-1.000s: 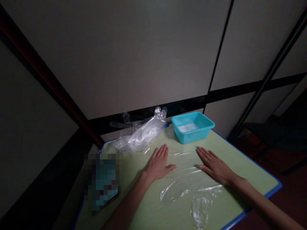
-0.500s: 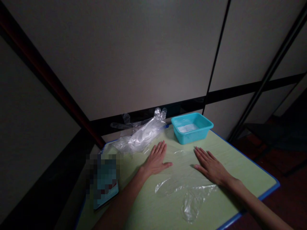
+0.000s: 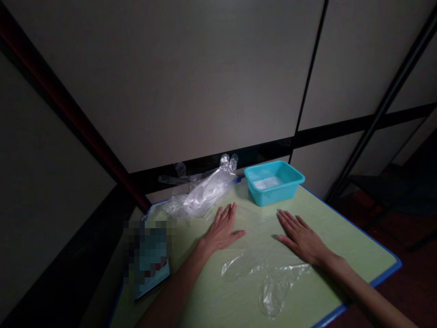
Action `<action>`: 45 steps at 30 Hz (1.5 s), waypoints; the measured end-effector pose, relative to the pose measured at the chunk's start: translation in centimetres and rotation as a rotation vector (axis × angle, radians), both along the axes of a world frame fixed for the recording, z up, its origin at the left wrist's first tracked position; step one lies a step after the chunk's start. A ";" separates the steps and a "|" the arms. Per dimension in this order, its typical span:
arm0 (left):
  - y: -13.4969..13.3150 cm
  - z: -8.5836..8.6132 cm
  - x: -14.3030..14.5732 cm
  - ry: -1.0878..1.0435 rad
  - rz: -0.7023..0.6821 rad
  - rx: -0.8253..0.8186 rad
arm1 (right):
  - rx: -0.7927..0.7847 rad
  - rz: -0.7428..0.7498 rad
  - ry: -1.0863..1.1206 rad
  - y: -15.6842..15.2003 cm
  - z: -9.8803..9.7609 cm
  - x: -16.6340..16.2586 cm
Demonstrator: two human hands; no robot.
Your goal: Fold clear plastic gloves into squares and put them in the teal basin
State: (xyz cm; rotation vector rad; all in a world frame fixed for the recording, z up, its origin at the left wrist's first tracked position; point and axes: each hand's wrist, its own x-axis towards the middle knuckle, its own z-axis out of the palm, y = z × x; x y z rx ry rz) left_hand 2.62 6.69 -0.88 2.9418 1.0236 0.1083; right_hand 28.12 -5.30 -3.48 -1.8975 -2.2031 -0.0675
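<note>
My left hand (image 3: 223, 231) lies palm down on the pale green table (image 3: 344, 237), fingers spread and thumb pointing right. Across from it, my right hand (image 3: 302, 237) also rests flat, its fingers stretched toward the blue basin and its thumb out to the left. Between and in front of them, a clear disposable plastic glove (image 3: 273, 289) is spread on the tabletop, with finger-shaped parts nearest me. Its thin edges beside my palms are hard to make out. Neither hand grips anything.
A heap of clear plastic gloves (image 3: 205, 193) lies at the back left, some sticking up by the wall. The turquoise basin (image 3: 273, 193) at the back holds something white. A tablet-like device (image 3: 152, 264), partly blurred out, stands left of my left forearm.
My left hand's fingers have spread slightly apart. My right hand, the glove and the basin stay nearly where they were.
</note>
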 end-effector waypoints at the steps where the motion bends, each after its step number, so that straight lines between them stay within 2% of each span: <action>1: 0.0 0.0 0.0 0.004 0.003 0.003 | 0.006 0.001 0.001 0.0 -0.1 0.0; 16: 0.0 0.0 0.2 0.010 0.016 -0.006 | 0.005 -0.035 -0.014 -0.3 0.3 -0.2; 26: 0.1 -0.1 0.2 0.006 0.022 -0.020 | 0.008 -0.113 -0.011 -1.5 0.0 1.8; 31: 0.3 0.0 0.3 -0.061 0.041 -0.137 | 0.017 -0.109 -0.010 -1.4 -0.1 1.7; 37: 1.2 1.1 -0.3 -0.097 0.161 -0.248 | -0.015 -0.119 -0.022 -1.3 0.2 1.6; 40: -0.3 1.9 -0.6 -0.116 0.228 -0.243 | -0.017 -0.126 -0.020 -1.3 0.2 1.5; 45: -5.9 1.7 -0.5 -0.086 0.196 -0.125 | 0.005 -0.117 -0.008 -1.2 -0.1 1.7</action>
